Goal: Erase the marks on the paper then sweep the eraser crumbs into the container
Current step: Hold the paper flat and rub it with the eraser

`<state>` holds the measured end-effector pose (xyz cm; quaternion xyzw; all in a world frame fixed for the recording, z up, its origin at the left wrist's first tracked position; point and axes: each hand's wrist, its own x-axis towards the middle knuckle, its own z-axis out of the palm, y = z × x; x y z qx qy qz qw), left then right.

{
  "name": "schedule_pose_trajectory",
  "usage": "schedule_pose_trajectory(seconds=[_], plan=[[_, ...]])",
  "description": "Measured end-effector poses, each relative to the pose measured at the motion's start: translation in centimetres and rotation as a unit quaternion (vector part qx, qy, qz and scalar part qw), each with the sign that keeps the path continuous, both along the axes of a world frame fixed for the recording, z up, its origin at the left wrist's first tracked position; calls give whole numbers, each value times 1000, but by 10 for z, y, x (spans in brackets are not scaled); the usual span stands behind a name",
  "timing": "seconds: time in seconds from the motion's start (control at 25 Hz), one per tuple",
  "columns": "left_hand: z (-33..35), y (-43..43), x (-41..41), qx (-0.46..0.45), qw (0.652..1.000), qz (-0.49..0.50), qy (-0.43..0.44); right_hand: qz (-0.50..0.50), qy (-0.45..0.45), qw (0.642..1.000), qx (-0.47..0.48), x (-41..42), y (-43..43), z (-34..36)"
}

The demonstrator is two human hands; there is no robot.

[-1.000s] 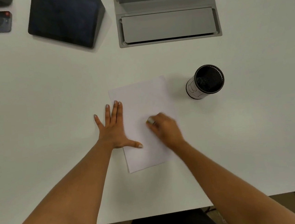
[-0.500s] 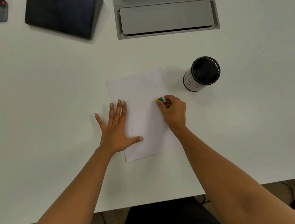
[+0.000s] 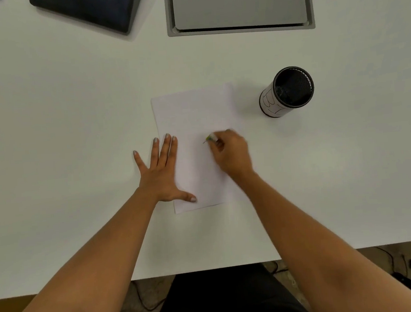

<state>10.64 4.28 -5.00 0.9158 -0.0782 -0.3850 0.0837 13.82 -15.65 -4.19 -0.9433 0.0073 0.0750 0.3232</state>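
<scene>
Paper (image 3: 196, 121): frame centre, flat on white bench (image 3: 72, 117). Left hand (image 3: 162, 174): fingers spread, pressing paper's left edge. Right hand (image 3: 229, 151): pinching eraser (image 3: 211, 138) against the sheet, blurred. Container (image 3: 285, 91): upright, right of paper, apart.

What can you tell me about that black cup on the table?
The cup is round, with a black rim and black mesh walls that show on the inside. A white sheet with black hand-drawn lines is wrapped around its outside. It stands upright on the white table, open top up. It sits beyond and to the right of the paper, apart from it. Only the table touches it. The inside is too dark to tell what it holds.
</scene>
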Motion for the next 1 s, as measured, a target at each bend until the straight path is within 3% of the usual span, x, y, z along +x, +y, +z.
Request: schedule_pose_trajectory(seconds=[0.16,0.32,0.36,0.56,0.64,0.76,0.8,1.0], plan=[[1,0,0,-4,1000,2,-2,-104,8,994,14,1,0,1],[2,0,0,-2,1000,1,-2,58,58,996,40,-75,27,8],[2,0,0,0,1000,0,-4,48,44,997,31,-69,17,6],[1,1,0,-4,1000,1,-5,-165,-1,986,-13,-17,-38,3],[1,0,-1,-6,1000,2,-4,-133,6,991,8,-38,-6,6],[2,-1,0,2,1000,-1,0,36,68,995,56,-86,50,11],[2,-1,0,2,1000,0,1,39,61,996,57,-88,49,10],[2,0,0,-6,1000,2,-2,-228,23,973,25,-54,-17,3]])
